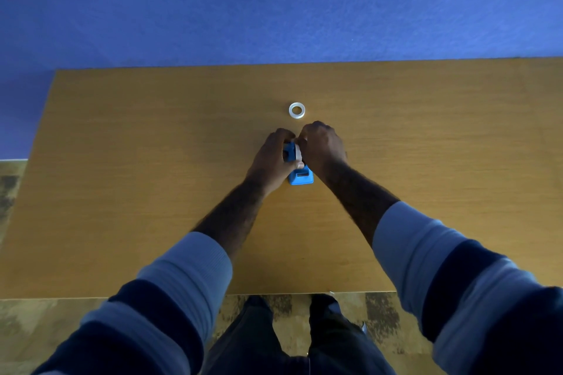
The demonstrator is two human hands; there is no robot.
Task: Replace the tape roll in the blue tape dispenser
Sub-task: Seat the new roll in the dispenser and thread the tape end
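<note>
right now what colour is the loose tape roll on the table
White, seen in the head view: the tape roll lies beyond both hands.

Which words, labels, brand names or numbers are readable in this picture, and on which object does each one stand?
None can be read.
Blue tape dispenser: no print visible on the part not covered by the hands.
White tape roll on the table: plain, no marking visible.
</note>
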